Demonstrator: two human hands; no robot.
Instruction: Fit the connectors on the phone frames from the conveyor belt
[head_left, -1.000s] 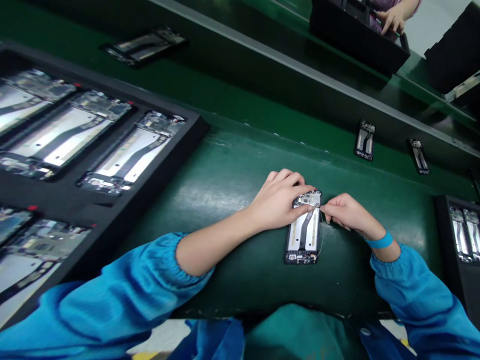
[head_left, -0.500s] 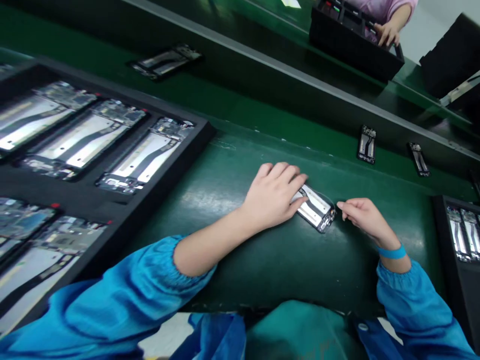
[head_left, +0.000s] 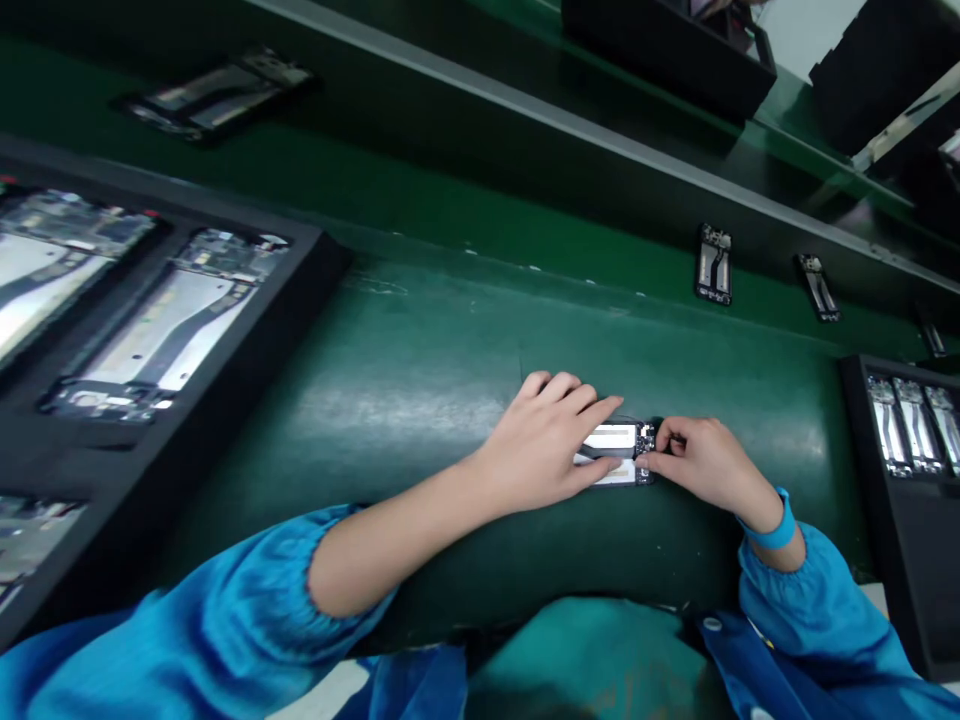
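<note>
A phone frame (head_left: 616,440) with white panels, a dark flex strip and a small circuit board at its right end lies flat on the green bench (head_left: 420,350). My left hand (head_left: 544,440) covers its left part, thumb and fingers holding it by the edges. At the right end my right hand (head_left: 701,458), with a blue band at the wrist, has thumb and index finger on the board end. Whatever is between those fingertips is too small to name. A thin wire shows faintly along the frame's upper edge.
A black tray (head_left: 300,300) of phone frames stands at left, another black tray (head_left: 911,530) at right. Along the raised back strip lie a phone frame (head_left: 221,92) at left and several at right, including one (head_left: 713,264). A black box (head_left: 675,50) stands beyond the ledge.
The phone frame has turned from slanted to nearly level and sits slightly lower, my left hand with it. My right hand has moved from beside it onto its right end. The view has shifted.
</note>
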